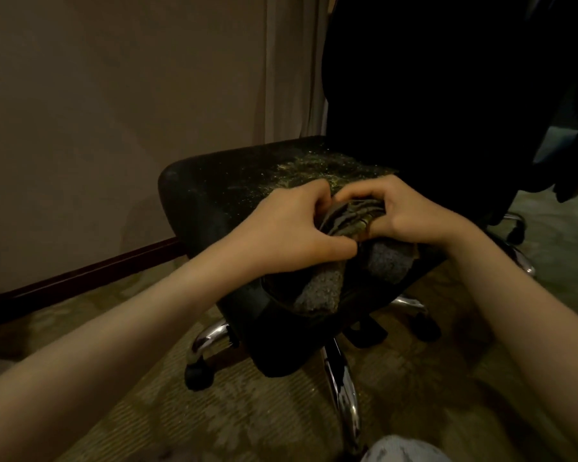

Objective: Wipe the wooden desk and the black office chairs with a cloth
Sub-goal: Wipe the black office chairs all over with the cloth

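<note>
A black office chair fills the middle of the head view, its seat (214,181) speckled with yellowish crumbs or dust toward the back. A grey cloth (344,265) lies bunched over the seat's front right part and hangs down past the edge. My left hand (291,228) and my right hand (411,211) meet over it, fingers curled, each gripping folds of the cloth between them. The dark backrest (431,95) rises behind my hands.
The chair's chrome base (342,391) with black castors spreads over patterned carpet (114,411). A beige wall (114,95) with a dark skirting board runs along the left. A second dark chair or garment (574,95) stands at the right edge. My knee shows at the bottom.
</note>
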A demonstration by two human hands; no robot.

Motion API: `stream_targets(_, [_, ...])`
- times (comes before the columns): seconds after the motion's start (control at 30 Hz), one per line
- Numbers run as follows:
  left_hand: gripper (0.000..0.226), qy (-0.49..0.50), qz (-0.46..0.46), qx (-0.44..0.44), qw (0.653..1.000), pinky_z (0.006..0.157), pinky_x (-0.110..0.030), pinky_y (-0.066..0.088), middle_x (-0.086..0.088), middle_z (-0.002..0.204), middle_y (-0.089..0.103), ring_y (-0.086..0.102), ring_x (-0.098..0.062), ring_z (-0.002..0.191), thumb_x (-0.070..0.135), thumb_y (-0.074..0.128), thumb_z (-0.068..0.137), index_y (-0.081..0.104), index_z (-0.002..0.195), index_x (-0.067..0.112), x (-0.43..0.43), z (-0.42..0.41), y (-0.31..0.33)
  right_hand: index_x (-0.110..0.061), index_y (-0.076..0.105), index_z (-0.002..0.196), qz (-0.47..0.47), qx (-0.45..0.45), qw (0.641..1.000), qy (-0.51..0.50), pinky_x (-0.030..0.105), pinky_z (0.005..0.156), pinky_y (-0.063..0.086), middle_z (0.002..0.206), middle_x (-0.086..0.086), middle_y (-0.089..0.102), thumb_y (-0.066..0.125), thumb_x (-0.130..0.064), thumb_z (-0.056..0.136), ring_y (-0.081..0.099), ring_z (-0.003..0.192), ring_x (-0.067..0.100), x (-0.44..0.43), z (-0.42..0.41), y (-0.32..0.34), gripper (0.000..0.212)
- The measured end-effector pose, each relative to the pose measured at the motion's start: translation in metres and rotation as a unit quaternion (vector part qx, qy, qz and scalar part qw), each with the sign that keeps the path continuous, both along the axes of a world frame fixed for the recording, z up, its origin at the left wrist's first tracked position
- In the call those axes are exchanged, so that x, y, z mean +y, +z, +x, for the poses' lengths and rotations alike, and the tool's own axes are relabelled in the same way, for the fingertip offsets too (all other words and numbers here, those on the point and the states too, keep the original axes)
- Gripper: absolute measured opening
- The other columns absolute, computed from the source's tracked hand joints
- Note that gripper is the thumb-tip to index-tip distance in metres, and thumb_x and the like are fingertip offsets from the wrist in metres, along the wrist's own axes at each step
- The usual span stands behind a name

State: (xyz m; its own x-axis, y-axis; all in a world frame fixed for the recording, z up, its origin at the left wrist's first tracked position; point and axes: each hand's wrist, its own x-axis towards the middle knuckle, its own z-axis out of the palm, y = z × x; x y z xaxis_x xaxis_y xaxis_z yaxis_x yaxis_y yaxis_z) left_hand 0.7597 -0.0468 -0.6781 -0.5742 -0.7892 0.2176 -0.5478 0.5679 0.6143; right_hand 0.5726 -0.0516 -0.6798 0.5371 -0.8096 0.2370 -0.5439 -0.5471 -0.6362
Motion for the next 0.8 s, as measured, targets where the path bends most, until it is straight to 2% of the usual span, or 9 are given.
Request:
stream_targets(0.1, [0.039,0.020,-0.031,-0.003,0.999,0.057,-0.013,0.047,0.013,0.089,0.056,0.057,-0.002,0.075,0.041,0.072,0.071,0.047,0.100,0.030,0.013,-0.005,-0.010,-0.030,0.056,0.096,0.006,0.021,1.000,0.011,0.002,0.081,0.040,0.096,-0.016,0.058,0.068,0.010,0.074,0.055,0.094,-0.016,0.003,-0.003,-0.001,0.048])
stream_targets(0.2, [0.058,0.000,-0.166,-0.059,0.984,0.068,-0.017,0.049,0.015,0.102,0.050,0.053,-0.003,0.083,0.043,0.068,0.074,0.038,0.122,0.028,0.033,-0.012,-0.032,-0.024,0.058,0.104,-0.024,0.073,0.997,0.024,0.017,0.087,0.044,0.100,-0.010,0.057,0.068,0.000,0.075,0.054,0.103,0.001,0.012,-0.012,-0.010,0.039])
stream_targets(0.27, [0.061,-0.022,-0.211,-0.064,0.975,0.065,-0.018,0.044,0.014,0.100,0.044,0.049,-0.005,0.081,0.041,0.067,0.076,0.038,0.126,0.024,0.034,-0.015,-0.038,-0.018,0.059,0.109,-0.057,0.094,0.994,0.022,0.026,0.089,0.043,0.104,-0.004,0.055,0.069,-0.001,0.077,0.051,0.105,0.007,0.015,-0.018,-0.017,0.038])
stream_targets(0.33, [0.060,-0.030,-0.188,-0.065,0.980,0.069,-0.021,0.046,0.014,0.101,0.045,0.050,-0.007,0.084,0.038,0.068,0.075,0.037,0.125,0.027,0.022,-0.015,-0.032,-0.015,0.060,0.109,-0.072,0.072,0.995,0.011,0.028,0.087,0.045,0.102,-0.001,0.055,0.068,-0.006,0.077,0.053,0.102,0.009,0.013,-0.021,-0.018,0.034])
stream_targets(0.47, [0.047,-0.019,-0.144,-0.062,0.987,0.067,-0.022,0.038,0.016,0.089,0.043,0.047,-0.008,0.083,0.031,0.074,0.071,0.034,0.097,0.034,-0.014,-0.008,-0.020,-0.014,0.059,0.112,-0.096,0.047,0.994,-0.032,0.013,0.086,0.043,0.102,-0.010,0.055,0.063,-0.010,0.073,0.053,0.099,-0.003,-0.008,-0.012,-0.016,0.040])
stream_targets(0.6, [0.044,0.033,-0.140,-0.063,0.988,0.075,-0.024,0.037,0.005,0.106,0.051,0.049,-0.011,0.095,0.027,0.075,0.074,0.042,0.103,0.024,-0.063,-0.001,-0.028,-0.011,0.057,0.120,-0.138,0.091,0.981,-0.105,0.026,0.095,0.039,0.114,0.005,0.057,0.059,0.007,0.070,0.052,0.111,0.018,-0.054,0.005,-0.026,0.054])
stream_targets(0.67, [0.048,0.072,-0.147,-0.072,0.984,0.077,-0.025,0.035,-0.002,0.113,0.051,0.048,-0.013,0.098,0.027,0.074,0.076,0.044,0.112,0.018,-0.084,0.001,-0.030,-0.016,0.052,0.127,-0.161,0.134,0.964,-0.165,0.031,0.098,0.037,0.119,0.006,0.054,0.056,0.005,0.071,0.047,0.116,0.024,-0.074,0.018,-0.030,0.061])
stream_targets(0.73, [0.048,0.082,-0.146,-0.085,0.982,0.075,-0.022,0.035,-0.003,0.113,0.051,0.050,-0.016,0.099,0.027,0.074,0.077,0.044,0.113,0.016,-0.097,0.002,-0.026,-0.021,0.049,0.131,-0.166,0.169,0.950,-0.203,0.037,0.099,0.037,0.122,0.005,0.052,0.054,0.003,0.073,0.044,0.119,0.024,-0.086,0.027,-0.030,0.063])
stream_targets(0.8, [0.043,0.073,-0.145,-0.081,0.983,0.062,-0.011,0.036,0.009,0.101,0.051,0.050,-0.007,0.088,0.028,0.074,0.076,0.043,0.104,0.022,-0.096,0.005,-0.018,-0.021,0.052,0.126,-0.175,0.163,0.950,-0.202,0.040,0.097,0.039,0.118,0.005,0.054,0.055,0.004,0.072,0.046,0.117,0.023,-0.087,0.030,-0.023,0.059])
